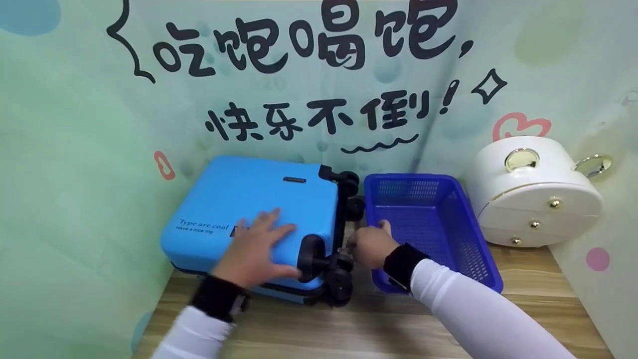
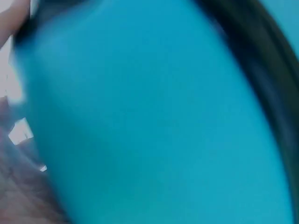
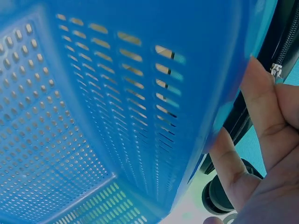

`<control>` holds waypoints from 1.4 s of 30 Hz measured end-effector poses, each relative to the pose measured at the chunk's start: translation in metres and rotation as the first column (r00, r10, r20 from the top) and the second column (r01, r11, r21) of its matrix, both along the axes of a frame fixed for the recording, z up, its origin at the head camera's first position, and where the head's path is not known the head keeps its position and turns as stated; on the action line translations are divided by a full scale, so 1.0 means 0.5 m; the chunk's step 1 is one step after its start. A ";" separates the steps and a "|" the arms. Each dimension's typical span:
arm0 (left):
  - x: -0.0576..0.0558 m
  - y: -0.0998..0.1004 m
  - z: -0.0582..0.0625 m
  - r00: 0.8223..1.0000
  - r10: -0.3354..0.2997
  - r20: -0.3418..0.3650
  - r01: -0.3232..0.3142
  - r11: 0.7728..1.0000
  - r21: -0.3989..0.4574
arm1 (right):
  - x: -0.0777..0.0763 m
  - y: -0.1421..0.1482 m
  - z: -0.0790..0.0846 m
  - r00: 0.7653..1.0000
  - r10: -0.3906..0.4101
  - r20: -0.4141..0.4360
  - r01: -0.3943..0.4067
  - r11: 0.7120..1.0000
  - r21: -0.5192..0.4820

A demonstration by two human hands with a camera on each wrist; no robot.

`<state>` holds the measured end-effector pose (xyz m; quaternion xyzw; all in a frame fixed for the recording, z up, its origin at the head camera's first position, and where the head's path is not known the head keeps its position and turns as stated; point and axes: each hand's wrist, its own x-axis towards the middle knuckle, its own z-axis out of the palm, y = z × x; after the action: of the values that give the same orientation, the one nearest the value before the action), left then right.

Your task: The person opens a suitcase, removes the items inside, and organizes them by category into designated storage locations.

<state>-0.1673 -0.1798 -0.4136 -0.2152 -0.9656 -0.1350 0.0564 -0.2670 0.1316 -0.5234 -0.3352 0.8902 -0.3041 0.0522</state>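
Observation:
A bright blue hard-shell suitcase point(image 1: 249, 192) lies flat, its black wheels point(image 1: 339, 284) pointing right. My left hand point(image 1: 254, 252) rests with spread fingers on its upper shell near the front wheel corner; the left wrist view is mostly filled by the blurred blue shell point(image 2: 154, 112). Between the suitcase and a blue basket is my right hand point(image 1: 373, 247), fingers curled at the wheel end. The right wrist view shows its thumb and a finger pinching the small pull below a silver zipper slider point(image 3: 276, 70) on the black zipper point(image 3: 288, 39).
The perforated blue basket point(image 1: 471, 227) stands close by on the right. Beyond it is a white rounded drawer box point(image 1: 508, 199) with gold knobs. A wood-grain table point(image 1: 389, 329) lies underneath, and a printed backdrop point(image 1: 319, 134) rises behind.

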 end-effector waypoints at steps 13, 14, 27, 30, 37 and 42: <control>-0.028 -0.293 0.005 0.920 0.282 0.271 -0.325 0.937 0.128 | 0.109 -0.066 0.134 0.971 -0.139 -0.195 0.213 0.875 0.434; -0.026 -0.293 0.005 0.918 0.284 0.276 -0.328 0.936 0.129 | 0.109 -0.069 0.134 0.970 -0.133 -0.201 0.210 0.875 0.436; -0.001 -0.302 -0.031 0.912 0.357 0.200 -0.380 0.920 0.091 | 0.117 -0.085 0.136 0.993 -0.028 -0.113 0.074 0.897 0.436; 0.003 -0.303 -0.032 0.907 0.367 0.206 -0.391 0.916 0.090 | 0.119 -0.088 0.130 0.992 -0.054 -0.114 0.095 0.911 0.401; 0.025 -0.295 -0.033 0.898 0.389 0.207 -0.413 0.906 0.091 | 0.106 -0.085 0.117 0.983 -0.038 -0.177 0.095 0.941 0.324; 0.060 -0.267 -0.033 0.889 0.426 0.167 -0.441 0.895 0.068 | 0.082 -0.085 0.122 0.984 -0.157 -0.088 0.173 0.958 0.228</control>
<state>-0.1372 -0.3133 -0.4299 0.0198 -0.9823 -0.1847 0.0244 -0.2258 0.0892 -0.4623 -0.2615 0.9459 -0.1886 0.0351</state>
